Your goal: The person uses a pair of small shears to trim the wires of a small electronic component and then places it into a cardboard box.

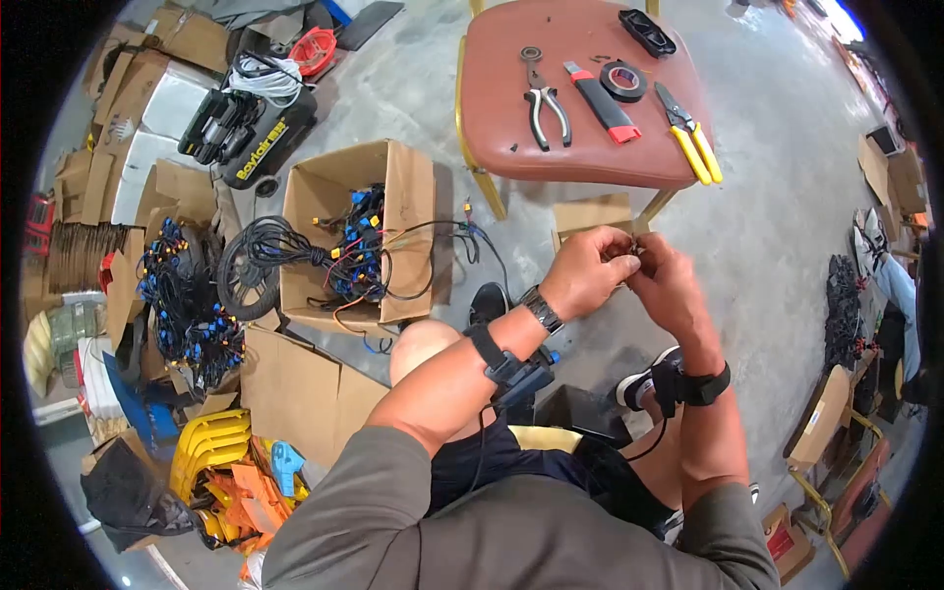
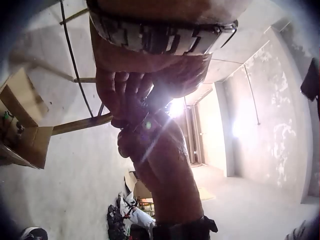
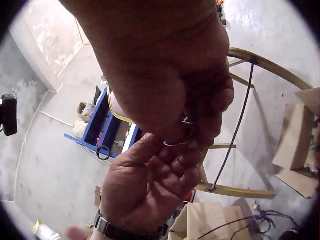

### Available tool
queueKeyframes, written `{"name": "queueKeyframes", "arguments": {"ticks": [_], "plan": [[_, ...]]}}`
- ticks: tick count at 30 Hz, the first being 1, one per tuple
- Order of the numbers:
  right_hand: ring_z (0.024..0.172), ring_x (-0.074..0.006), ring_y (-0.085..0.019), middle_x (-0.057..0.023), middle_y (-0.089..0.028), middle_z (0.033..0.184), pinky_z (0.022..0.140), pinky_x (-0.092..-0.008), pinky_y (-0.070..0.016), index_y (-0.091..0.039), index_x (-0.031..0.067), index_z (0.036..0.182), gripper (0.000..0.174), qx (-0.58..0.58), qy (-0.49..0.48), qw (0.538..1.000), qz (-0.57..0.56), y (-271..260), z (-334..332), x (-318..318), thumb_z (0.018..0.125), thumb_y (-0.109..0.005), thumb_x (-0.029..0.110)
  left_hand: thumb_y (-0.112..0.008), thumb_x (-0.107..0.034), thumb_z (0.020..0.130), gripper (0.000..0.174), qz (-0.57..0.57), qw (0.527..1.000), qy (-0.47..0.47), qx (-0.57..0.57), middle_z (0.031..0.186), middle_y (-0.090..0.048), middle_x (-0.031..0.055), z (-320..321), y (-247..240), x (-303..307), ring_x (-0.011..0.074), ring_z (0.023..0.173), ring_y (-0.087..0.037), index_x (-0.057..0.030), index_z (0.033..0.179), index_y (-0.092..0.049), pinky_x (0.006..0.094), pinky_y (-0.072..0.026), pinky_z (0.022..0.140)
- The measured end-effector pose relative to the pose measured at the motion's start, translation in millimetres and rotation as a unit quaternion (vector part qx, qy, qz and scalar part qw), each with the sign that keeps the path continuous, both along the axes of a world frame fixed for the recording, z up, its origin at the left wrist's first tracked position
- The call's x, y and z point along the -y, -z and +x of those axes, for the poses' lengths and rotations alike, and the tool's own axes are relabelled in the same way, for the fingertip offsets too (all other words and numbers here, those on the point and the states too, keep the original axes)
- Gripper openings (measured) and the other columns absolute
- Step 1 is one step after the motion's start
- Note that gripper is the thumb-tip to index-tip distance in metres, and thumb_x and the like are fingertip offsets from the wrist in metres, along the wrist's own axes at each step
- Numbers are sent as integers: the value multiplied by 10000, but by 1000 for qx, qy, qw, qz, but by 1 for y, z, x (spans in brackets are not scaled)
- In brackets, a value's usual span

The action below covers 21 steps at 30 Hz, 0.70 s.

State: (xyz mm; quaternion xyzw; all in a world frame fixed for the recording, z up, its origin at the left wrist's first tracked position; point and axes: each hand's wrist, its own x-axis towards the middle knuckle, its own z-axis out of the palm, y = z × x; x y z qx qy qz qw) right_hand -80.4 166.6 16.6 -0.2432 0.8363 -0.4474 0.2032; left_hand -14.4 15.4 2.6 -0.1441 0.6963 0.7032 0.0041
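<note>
In the head view my left hand [image 1: 585, 270] and right hand [image 1: 672, 285] meet in front of the chair, fingertips together. Between them is a small shiny metal piece [image 3: 188, 120], thin and curved in the right wrist view; I cannot tell its kind. Thumb and fingers of both hands pinch it, and the fingers hide most of it. On the red-brown chair seat [image 1: 492, 59] beyond lie pliers [image 1: 547, 113], a red and black utility knife [image 1: 602, 103], a roll of black tape [image 1: 623, 81], yellow-handled snips [image 1: 691, 138] and a black plastic case [image 1: 647, 33].
Left of the legs stands an open cardboard box [image 1: 408, 221] full of cables with blue and yellow connectors. More cables [image 1: 182, 295], a black air compressor [image 1: 258, 138] and yellow and orange plastic parts [image 1: 221, 447] lie farther left. A cardboard piece [image 1: 592, 212] sits under the chair's front.
</note>
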Motion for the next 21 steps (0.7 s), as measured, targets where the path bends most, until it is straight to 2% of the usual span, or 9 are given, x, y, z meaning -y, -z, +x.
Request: {"name": "queueKeyframes", "arguments": {"ticks": [2,3,5,11,17,20,21], "plan": [[817,-311,-707,-197,-696,874,698,-385,-545,-600,14,1100,322,0,-3,1000,5,1,0,-2,793,-691,49,-671,-105,847,265,12,1000,9,3,942,-698,107,-1,5,-1,155,853,-652,53,1057,-633,302,-537,764],[823,-325,-702,-196,-694,876,699,-392,-544,-597,19,1102,327,12,-3,1000,1,1,-2,-3,790,-689,53,-661,-95,852,271,83,997,6,4,956,-692,95,-1,11,-2,145,865,-642,53,1076,-625,299,-531,773],[837,-353,-690,-195,-691,881,706,-411,-540,-591,29,1103,331,4,-7,1000,-1,2,-7,-1,788,-684,66,-654,-85,856,263,100,995,3,-2,949,-688,83,-4,22,-3,138,861,-638,53,1077,-624,299,-531,772],[888,-423,-648,-213,-681,906,733,-466,-523,-577,51,1084,308,-29,-22,999,30,1,-13,6,799,-666,124,-621,-8,887,253,104,994,16,32,1019,-671,71,-8,10,4,114,902,-630,54,1131,-598,271,-534,801],[865,-398,-669,-218,-682,887,712,-451,-529,-579,47,1087,333,-23,-8,999,21,8,-23,8,783,-695,118,-621,-26,902,272,131,991,19,21,1019,-671,60,-16,19,6,114,879,-635,39,1163,-587,268,-538,787],[840,-383,-680,-211,-684,870,699,-442,-530,-579,44,1099,356,-7,2,1000,-16,11,-30,6,774,-709,110,-647,-45,901,231,153,987,5,40,991,-672,53,-19,16,6,99,874,-626,27,1118,-619,262,-533,758],[835,-382,-680,-208,-684,864,697,-440,-530,-579,43,1103,359,8,9,1000,-9,10,-33,5,774,-709,106,-654,-47,900,206,86,996,-23,22,972,-670,46,-20,14,8,91,861,-619,23,1092,-630,257,-526,745]]}}
